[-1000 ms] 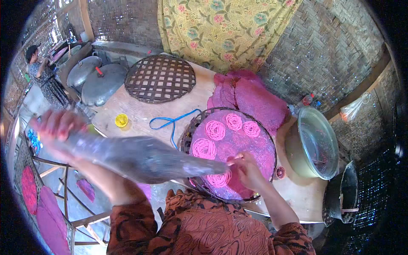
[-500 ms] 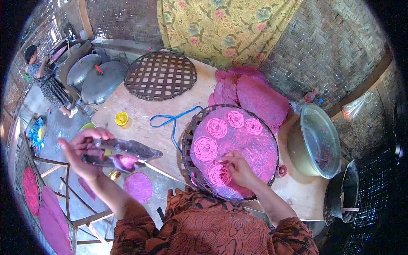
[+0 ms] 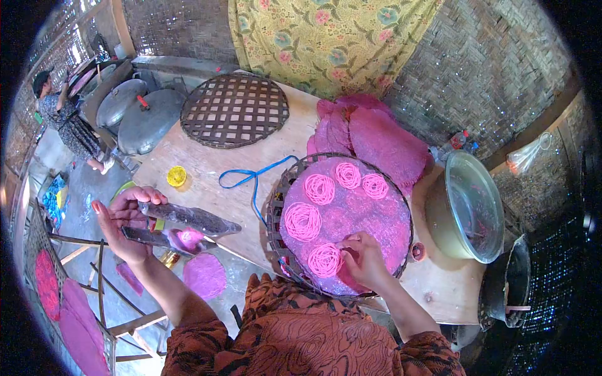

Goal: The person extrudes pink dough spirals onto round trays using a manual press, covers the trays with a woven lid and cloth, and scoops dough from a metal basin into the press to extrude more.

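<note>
My left hand (image 3: 127, 227) grips a dark wooden hand press (image 3: 197, 217) made of two bars held apart, with pink dough (image 3: 188, 238) in the lower one. It hangs left of a round woven tray (image 3: 274, 219) lined with a pink-purple sheet (image 3: 370, 216). Several coiled nests of pink strands lie on that sheet. My right hand (image 3: 369, 262) is low over the tray, fingers curled together at the right edge of the nearest nest (image 3: 325, 260). Whatever is between those fingertips is hidden. Another nest (image 3: 303, 222) lies just behind.
A slatted round tray (image 3: 235, 111), a yellow cup (image 3: 177, 176) and a blue strap (image 3: 254, 175) are on the table. Pink sheets (image 3: 385, 141) are piled behind the tray. A large basin (image 3: 451, 207) stands right. Far left, another person (image 3: 66, 119) stands beside lidded pans (image 3: 150, 122).
My right hand has shifted slightly right along the nearest nest, its fingers bunched more tightly. The press bars in my left hand now sit a little farther apart.
</note>
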The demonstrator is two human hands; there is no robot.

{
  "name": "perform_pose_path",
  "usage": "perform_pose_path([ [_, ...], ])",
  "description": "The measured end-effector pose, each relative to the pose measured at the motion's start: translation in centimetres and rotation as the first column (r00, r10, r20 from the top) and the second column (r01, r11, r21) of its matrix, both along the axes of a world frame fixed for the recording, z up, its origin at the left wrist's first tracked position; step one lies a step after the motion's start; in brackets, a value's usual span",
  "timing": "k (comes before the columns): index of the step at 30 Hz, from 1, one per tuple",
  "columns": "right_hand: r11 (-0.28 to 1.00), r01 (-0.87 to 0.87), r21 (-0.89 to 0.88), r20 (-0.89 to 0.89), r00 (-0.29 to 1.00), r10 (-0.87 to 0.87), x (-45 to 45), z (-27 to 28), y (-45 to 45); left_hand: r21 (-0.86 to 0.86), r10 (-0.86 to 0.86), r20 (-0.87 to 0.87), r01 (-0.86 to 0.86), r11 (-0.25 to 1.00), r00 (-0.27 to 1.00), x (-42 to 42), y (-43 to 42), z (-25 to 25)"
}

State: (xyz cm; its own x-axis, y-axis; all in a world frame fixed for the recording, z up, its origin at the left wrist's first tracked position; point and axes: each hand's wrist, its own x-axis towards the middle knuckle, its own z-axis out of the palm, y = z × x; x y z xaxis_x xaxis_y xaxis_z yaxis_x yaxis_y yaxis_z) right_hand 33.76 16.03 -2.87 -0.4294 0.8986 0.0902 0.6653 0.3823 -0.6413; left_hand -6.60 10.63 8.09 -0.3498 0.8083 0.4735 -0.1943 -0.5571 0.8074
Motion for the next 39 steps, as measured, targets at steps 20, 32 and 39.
perform_pose_path([
  [20, 0.994, -0.098, -0.051, -0.308, 0.948, 0.078, 2.7, 10.1, 0.9, 0.451, -0.008, 0.147, -0.059, 0.891, 0.989, -4.0, -4.1, 8.0],
  [32, 0.357, -0.572, -0.738, -0.646, 0.753, -0.127, 6.7, 10.4, 0.1, 0.293, -0.807, 0.483, 0.806, 0.515, 0.340, 16.0, 18.4, 4.0],
  [39, 0.275, -0.365, -0.890, -0.444, 0.833, -0.331, 8.4, 11.9, 3.8, 0.392, -0.697, 0.709, 0.760, 0.518, 0.109, 22.2, 27.3, -7.9],
])
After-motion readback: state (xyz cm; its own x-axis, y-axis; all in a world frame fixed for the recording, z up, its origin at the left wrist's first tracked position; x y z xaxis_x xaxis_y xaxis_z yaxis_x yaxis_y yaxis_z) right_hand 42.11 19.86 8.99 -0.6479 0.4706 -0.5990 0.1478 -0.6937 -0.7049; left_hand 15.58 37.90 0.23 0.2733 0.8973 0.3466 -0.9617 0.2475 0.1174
